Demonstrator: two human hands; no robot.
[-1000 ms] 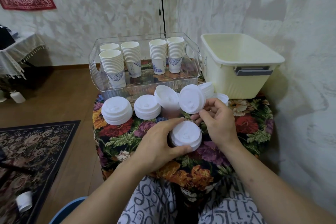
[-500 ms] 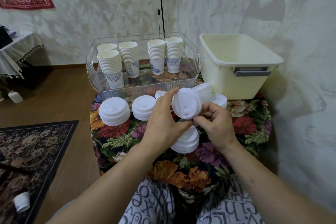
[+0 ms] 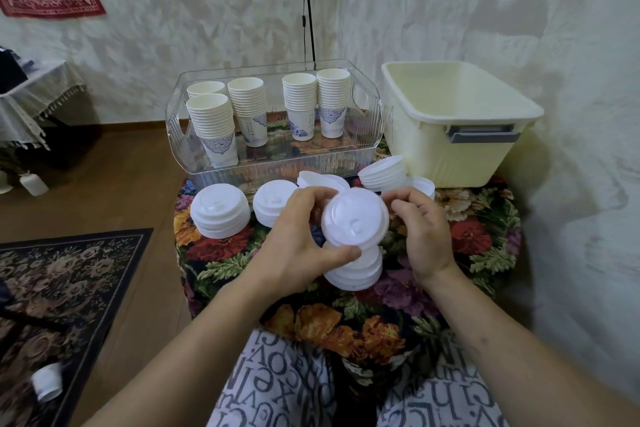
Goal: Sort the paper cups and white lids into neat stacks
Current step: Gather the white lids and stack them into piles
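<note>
Both hands at one white lid, over the floral-cloth table.

Left hand (image 3: 298,239) grips the tilted white lid (image 3: 354,217) with thumb below and fingers curled over its top edge; right hand (image 3: 420,229) pinches its right rim. The lid is held just above a lid stack (image 3: 356,270). Other lid stacks (image 3: 221,211) sit left and behind. The clear tray (image 3: 277,168) holds five paper cup stacks (image 3: 212,128). I cannot see inside the cream tub (image 3: 460,121).

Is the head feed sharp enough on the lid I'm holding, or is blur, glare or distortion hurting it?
Head view: held lid sharp enough, its embossing legible, no harsh glare; left hand and right hand crisp; wide-angle bending at the edges; frame corners softer; clear tray shows mild reflections.
</note>
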